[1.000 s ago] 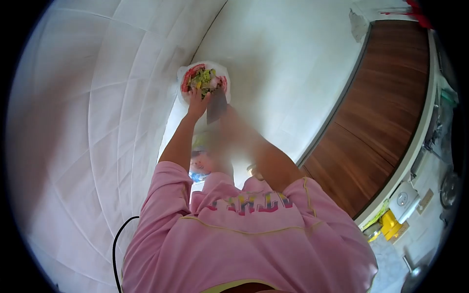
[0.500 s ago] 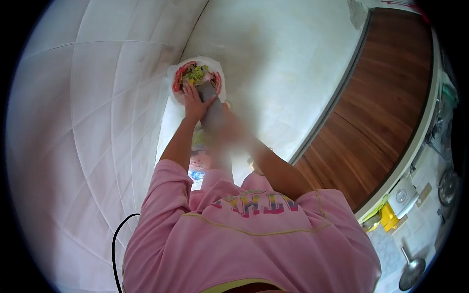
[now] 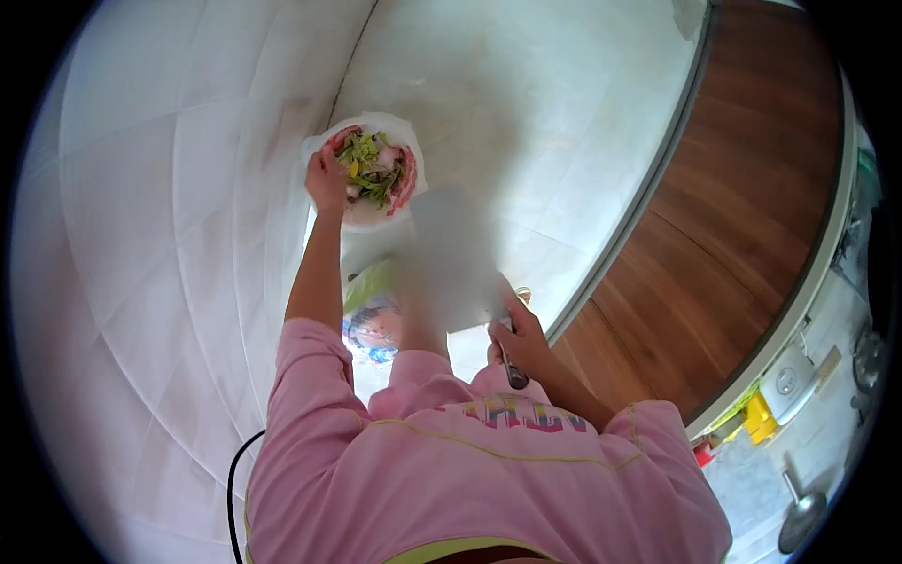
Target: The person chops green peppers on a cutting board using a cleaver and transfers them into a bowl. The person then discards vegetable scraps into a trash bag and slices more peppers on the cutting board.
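Observation:
At the left rim of a bin [image 3: 381, 218] lined with a white bag is my left hand [image 3: 326, 180], its fingers curled in; what they hold, if anything, is hidden. Green leafy scraps [image 3: 371, 155] and reddish strips [image 3: 408, 179] lie inside the bin. Lower and to the right, my right hand [image 3: 521, 331] grips a cleaver [image 3: 515, 374] by its dark-ended handle. Its wide grey blade points up and left, mostly smeared by a blurred patch. The blade is apart from the bin.
A white tiled wall [image 3: 141, 235] rises at the left. A brown wooden surface [image 3: 723, 207] with a pale edge curves along the right. Beneath my arms lies a colourful bag [image 3: 374, 324]. A metal ladle [image 3: 801, 517] and a yellow object [image 3: 759, 419] are at the lower right.
My left hand has left the blade and moved left to the bin's rim. My right hand has drawn the cleaver back down and right, away from the bin.

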`<state>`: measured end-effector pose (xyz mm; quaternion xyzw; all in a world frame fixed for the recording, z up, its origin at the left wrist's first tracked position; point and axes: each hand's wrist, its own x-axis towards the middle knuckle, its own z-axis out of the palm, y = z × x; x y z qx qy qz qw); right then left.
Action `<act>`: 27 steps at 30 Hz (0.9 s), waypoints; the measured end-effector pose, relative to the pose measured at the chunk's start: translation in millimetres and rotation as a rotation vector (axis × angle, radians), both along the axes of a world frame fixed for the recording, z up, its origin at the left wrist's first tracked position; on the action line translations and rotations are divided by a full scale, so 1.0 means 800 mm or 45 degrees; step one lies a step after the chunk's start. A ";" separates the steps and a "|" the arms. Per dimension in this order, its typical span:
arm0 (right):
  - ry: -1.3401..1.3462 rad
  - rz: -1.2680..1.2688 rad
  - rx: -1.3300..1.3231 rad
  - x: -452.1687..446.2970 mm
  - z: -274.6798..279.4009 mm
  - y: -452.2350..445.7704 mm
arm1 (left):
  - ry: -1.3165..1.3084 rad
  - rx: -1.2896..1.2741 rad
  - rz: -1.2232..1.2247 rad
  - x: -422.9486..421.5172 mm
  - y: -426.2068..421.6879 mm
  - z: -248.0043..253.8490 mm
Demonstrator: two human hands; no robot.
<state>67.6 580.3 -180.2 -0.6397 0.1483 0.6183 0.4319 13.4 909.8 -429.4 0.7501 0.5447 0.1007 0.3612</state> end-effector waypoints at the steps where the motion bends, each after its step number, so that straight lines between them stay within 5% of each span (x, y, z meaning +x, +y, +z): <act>1: -0.037 -0.035 0.001 0.001 0.003 -0.006 | -0.075 -0.032 0.080 0.001 0.000 0.007; 9: -0.116 -0.262 -0.065 0.001 -0.020 -0.032 | -0.837 0.128 0.290 -0.006 -0.002 0.006; 10: -0.118 -0.281 -0.084 0.002 -0.026 -0.034 | -0.787 0.265 0.185 -0.011 0.000 -0.016; 13: -0.182 -0.316 -0.112 -0.005 -0.044 -0.045 | 0.388 0.932 -0.604 -0.014 -0.036 -0.113; 15: -0.124 -0.458 -0.110 -0.008 -0.046 -0.047 | 0.611 1.152 -0.942 -0.036 -0.055 -0.185; 21: -0.262 -0.627 -0.110 -0.013 -0.029 -0.071 | 0.338 -0.608 -0.597 0.051 0.016 -0.102; 24: -0.254 -0.765 -0.109 -0.006 -0.011 -0.079 | 0.204 -0.576 -0.599 0.033 0.012 -0.079; 27: -0.273 -0.998 -0.122 -0.001 0.017 -0.118 | 0.627 0.181 -1.111 -0.053 0.009 -0.139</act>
